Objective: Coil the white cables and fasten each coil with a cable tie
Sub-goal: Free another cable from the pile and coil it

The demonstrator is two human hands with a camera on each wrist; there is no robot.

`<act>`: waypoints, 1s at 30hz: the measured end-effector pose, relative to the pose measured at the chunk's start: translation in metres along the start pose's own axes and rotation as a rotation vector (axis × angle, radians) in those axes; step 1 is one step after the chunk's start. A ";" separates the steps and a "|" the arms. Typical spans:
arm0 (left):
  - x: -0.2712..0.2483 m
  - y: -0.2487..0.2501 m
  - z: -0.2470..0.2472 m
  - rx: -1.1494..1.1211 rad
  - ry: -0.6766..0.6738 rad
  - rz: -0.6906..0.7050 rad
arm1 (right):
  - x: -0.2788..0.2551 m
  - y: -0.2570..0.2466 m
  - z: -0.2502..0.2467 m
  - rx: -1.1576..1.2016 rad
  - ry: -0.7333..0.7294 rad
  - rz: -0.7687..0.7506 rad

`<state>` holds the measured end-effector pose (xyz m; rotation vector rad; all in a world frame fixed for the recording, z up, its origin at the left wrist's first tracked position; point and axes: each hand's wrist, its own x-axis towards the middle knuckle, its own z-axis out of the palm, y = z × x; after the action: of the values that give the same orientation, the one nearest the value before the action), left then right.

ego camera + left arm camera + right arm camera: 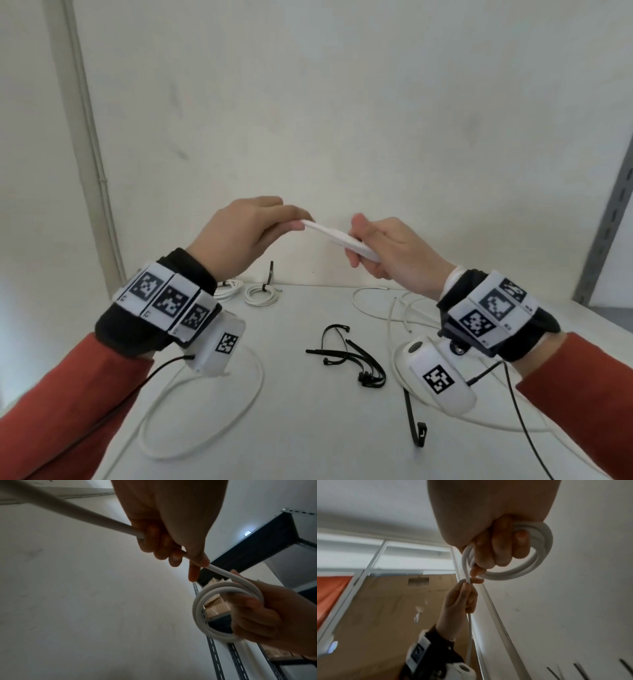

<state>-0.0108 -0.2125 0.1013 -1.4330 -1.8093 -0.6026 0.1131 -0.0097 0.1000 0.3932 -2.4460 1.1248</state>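
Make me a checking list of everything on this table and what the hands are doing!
Surface: white table, by a white wall.
Job's things: coil in progress; two tied coils at the back.
Clutter: loose black cable ties; one more nearer the front.
Hands: right hand grips the coil; left hand pinches the cable feeding it.
Cables: loose white cable looping on the table; more at right.
Surroundings: metal shelving at right.

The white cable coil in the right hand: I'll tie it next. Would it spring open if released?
Probably: the coil stays round only because the right hand grips its loops. The tail sags from the left hand, so it looks fairly limp.
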 end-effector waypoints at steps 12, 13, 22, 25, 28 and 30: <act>-0.026 -0.019 0.014 -0.263 -0.023 -0.263 | -0.012 -0.015 -0.024 1.043 0.139 0.078; -0.030 -0.020 0.018 -0.242 -0.036 -0.260 | -0.011 -0.017 -0.028 1.113 0.185 0.044; -0.059 -0.020 0.045 -0.077 -0.003 -0.210 | -0.003 -0.008 -0.037 1.482 0.386 -0.178; -0.066 -0.015 0.048 -0.067 -0.035 -0.251 | 0.000 -0.010 -0.040 1.553 0.421 -0.244; -0.072 -0.004 0.052 -0.044 -0.110 -0.234 | 0.005 -0.013 -0.039 1.547 0.464 -0.295; -0.072 0.004 0.052 0.024 -0.160 -0.206 | 0.011 -0.015 -0.035 1.512 0.474 -0.340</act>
<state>-0.0129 -0.2175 0.0125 -1.3206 -2.1003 -0.5805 0.1192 0.0067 0.1358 0.7626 -0.7104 2.3167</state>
